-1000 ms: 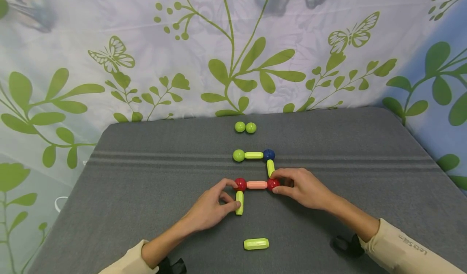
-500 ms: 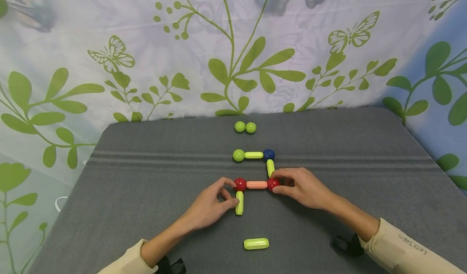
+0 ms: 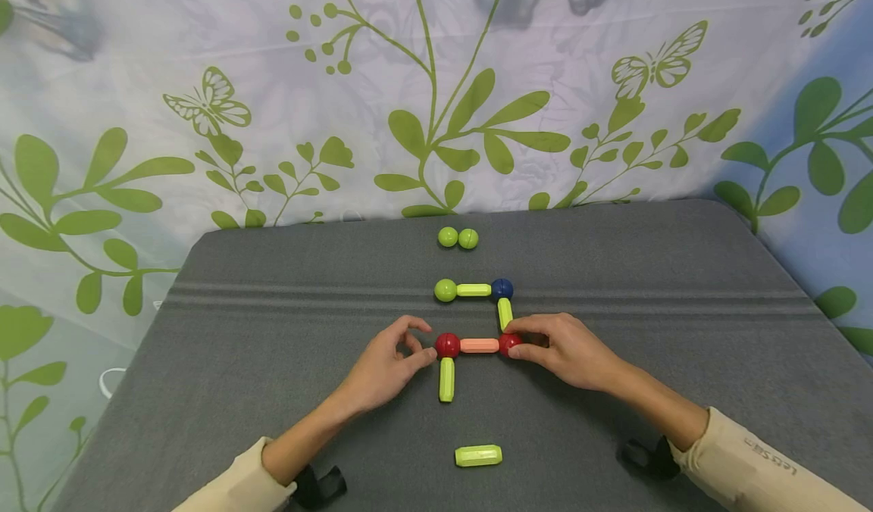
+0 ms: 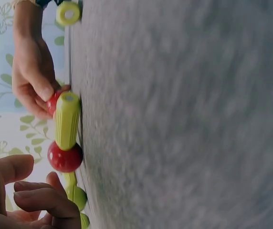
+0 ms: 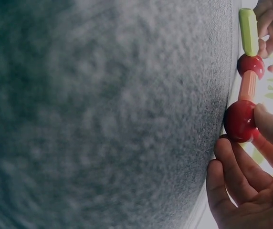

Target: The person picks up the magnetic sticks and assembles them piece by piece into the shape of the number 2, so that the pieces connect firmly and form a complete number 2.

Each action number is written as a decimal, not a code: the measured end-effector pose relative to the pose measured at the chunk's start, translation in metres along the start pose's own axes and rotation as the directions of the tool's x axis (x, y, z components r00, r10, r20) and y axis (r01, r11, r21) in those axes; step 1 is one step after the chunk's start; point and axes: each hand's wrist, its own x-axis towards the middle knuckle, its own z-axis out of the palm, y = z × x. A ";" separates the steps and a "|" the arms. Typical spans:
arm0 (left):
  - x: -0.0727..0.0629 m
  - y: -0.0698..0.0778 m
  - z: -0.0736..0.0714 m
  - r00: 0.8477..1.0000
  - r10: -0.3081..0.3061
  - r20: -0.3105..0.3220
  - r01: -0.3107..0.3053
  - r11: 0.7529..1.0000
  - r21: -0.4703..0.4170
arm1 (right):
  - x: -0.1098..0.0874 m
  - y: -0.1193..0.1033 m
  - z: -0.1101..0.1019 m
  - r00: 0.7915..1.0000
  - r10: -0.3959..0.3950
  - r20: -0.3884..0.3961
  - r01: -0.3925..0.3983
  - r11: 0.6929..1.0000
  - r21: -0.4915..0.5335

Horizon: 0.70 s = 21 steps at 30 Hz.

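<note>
Hands, two: left hand (image 3: 385,362), loosely spread, held nothing, having just come off the left red ball (image 3: 448,345) and its green stick (image 3: 446,380), which seemingly held unaided; right hand (image 3: 569,349) pinched the right red ball (image 3: 505,344). On grey table (image 3: 273,360), between hands: salmon stick (image 3: 480,345), long axis left to right; green stick pointed nearward.

Curtained indoor space, leaf-and-butterfly cloth backdrop (image 3: 382,95), grey table (image 3: 273,270)

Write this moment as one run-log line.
left hand: beside left red ball, empty | right hand: pinches right red ball | pink stick: between both | loose green stick: apart
</note>
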 end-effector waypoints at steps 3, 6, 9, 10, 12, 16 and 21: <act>0.006 -0.001 -0.004 1.000 -0.008 -0.024 0.007 1.000 -0.029 | 0.000 0.001 0.001 1.000 0.003 -0.005 -0.003 1.000 0.003; 0.012 -0.004 -0.007 0.999 -0.023 -0.049 0.020 0.998 -0.058 | 0.000 0.001 0.001 1.000 0.004 -0.012 -0.003 1.000 0.003; 0.016 -0.005 -0.010 0.997 -0.036 -0.072 0.031 0.997 -0.067 | 0.000 0.002 0.002 1.000 -0.001 -0.014 0.001 1.000 -0.010; 0.018 -0.006 -0.011 0.996 -0.039 -0.079 0.034 0.997 -0.066 | 0.000 0.002 0.002 1.000 -0.001 -0.011 0.001 1.000 -0.017; 0.021 -0.005 -0.013 0.995 -0.045 -0.089 0.039 0.997 -0.068 | 0.000 0.001 0.002 1.000 0.003 -0.003 -0.004 0.999 -0.032; 0.029 -0.002 -0.014 0.993 -0.081 -0.084 0.071 0.990 -0.123 | 0.000 0.000 0.001 1.000 0.011 0.009 -0.010 0.999 -0.046; 0.041 0.005 -0.015 0.989 -0.139 -0.058 0.121 0.962 -0.244 | 0.001 0.001 0.001 1.000 -0.002 0.001 0.002 0.999 -0.042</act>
